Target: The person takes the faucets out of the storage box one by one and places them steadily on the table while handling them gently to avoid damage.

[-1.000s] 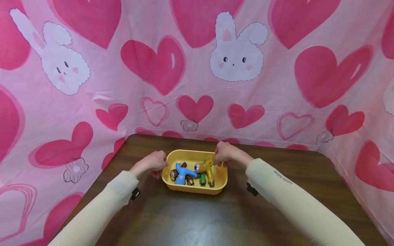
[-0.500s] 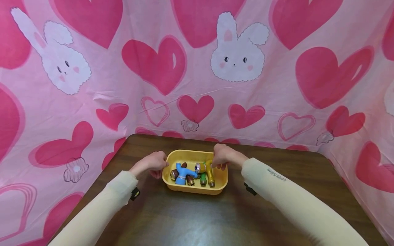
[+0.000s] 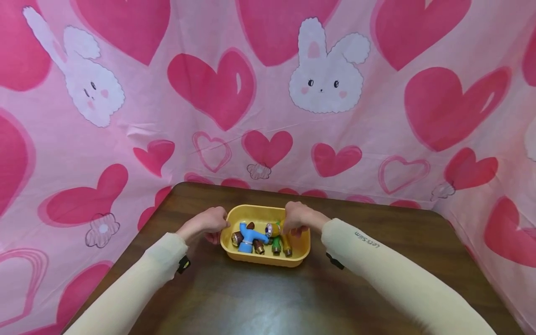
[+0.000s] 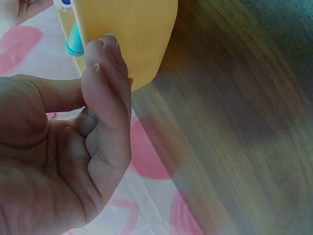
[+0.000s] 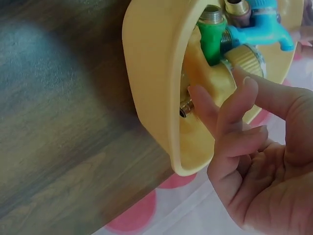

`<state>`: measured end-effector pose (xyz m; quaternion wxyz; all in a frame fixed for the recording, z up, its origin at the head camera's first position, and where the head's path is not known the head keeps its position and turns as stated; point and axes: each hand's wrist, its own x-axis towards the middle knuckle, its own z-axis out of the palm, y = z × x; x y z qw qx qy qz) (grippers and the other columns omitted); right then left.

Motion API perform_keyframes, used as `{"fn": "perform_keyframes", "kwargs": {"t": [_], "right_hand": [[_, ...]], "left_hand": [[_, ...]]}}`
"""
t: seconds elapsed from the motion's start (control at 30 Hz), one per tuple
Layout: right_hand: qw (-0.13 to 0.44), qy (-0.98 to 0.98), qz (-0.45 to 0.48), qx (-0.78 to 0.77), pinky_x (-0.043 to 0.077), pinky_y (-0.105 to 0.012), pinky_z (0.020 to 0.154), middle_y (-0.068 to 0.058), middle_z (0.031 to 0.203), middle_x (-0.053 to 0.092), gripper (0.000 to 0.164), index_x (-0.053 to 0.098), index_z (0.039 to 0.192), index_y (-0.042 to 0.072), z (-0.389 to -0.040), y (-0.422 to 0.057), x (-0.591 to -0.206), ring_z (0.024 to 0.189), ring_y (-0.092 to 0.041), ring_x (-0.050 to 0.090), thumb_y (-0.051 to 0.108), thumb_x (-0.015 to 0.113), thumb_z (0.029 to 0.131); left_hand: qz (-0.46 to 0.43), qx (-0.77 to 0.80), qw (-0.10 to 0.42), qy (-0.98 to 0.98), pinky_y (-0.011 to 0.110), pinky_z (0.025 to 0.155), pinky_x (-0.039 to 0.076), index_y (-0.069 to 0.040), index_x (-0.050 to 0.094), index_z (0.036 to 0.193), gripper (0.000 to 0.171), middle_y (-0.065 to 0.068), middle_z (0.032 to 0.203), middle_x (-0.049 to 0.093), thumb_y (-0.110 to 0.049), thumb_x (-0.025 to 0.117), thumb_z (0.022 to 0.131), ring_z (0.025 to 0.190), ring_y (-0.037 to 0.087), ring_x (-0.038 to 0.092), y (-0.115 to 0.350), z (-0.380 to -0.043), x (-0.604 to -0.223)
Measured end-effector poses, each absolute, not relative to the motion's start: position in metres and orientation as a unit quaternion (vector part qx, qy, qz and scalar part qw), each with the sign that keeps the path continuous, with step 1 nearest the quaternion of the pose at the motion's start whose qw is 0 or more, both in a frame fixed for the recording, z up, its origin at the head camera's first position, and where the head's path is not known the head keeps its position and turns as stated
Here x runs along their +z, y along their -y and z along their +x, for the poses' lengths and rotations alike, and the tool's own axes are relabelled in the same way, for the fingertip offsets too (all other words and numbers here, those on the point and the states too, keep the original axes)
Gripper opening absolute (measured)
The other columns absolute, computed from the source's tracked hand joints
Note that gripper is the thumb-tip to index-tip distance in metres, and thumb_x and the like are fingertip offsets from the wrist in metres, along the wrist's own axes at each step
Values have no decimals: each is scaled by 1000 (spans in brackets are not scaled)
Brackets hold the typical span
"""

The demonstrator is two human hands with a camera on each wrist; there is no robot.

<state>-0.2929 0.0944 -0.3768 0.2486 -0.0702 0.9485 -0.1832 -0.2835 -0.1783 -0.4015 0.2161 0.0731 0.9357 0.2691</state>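
A yellow plastic tub (image 3: 268, 261) stands on the table, holding several toy-coloured water taps. At its left end my left hand (image 3: 208, 221) pinches the rim, thumb inside and fingers along the outer wall. My right hand (image 3: 298, 217) reaches over the right end into the tub, its bent fingers at the yellow tap (image 5: 208, 73). In the right wrist view thumb and index lie close around that tap; I cannot tell if they grip it. The green tap (image 5: 212, 41) lies beside it. A blue tap (image 3: 250, 236) lies left of these, over brown taps (image 3: 237, 238).
The dark wooden table (image 3: 234, 298) extends in front of the tub and to both sides. A pink cloth (image 3: 268, 111) with hearts and rabbits hangs behind it and along the sides.
My right hand has moved left and down from the tub's right rim to the yellow tap, covering its upper part. The left hand stays on the rim; tub and taps keep their places.
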Motion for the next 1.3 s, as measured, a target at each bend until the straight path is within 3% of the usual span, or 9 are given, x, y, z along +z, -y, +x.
{"fn": "perform_keyframes", "kwargs": {"t": [0.13, 0.47, 0.97, 1.3], "right_hand": [[262, -945, -60, -185, 45, -24, 43, -8, 62, 63, 27, 69, 96, 1, -292, -94, -380, 46, -17, 52, 16, 88, 84], [266, -942, -48, -196, 47, -23, 41, -10, 62, 68, 28, 68, 90, -2, -295, -95, -388, 44, -15, 57, 16, 89, 84], [282, -940, -34, -189, 45, -21, 42, -7, 60, 64, 21, 72, 82, 0, -292, -90, -389, 43, -13, 54, 13, 87, 87], [283, -940, -30, -187, 45, -22, 43, -7, 61, 63, 23, 68, 90, 1, -292, -88, -398, 44, -14, 53, 12, 87, 86]], "left_hand": [[70, 271, 215, -936, 31, 45, 57, 4, 66, 92, 19, 14, 60, 66, -8, 60, 105, 44, 17, 63, 177, -282, -402], [68, 269, 216, -936, 31, 46, 58, 3, 66, 93, 17, 14, 61, 66, -9, 62, 105, 44, 17, 63, 178, -283, -400], [60, 267, 219, -936, 31, 46, 58, 4, 66, 97, 17, 15, 63, 66, -10, 62, 106, 44, 17, 62, 177, -284, -400], [59, 266, 217, -937, 30, 46, 57, 2, 67, 96, 17, 15, 63, 66, -10, 62, 105, 43, 17, 62, 178, -282, -401]]}}
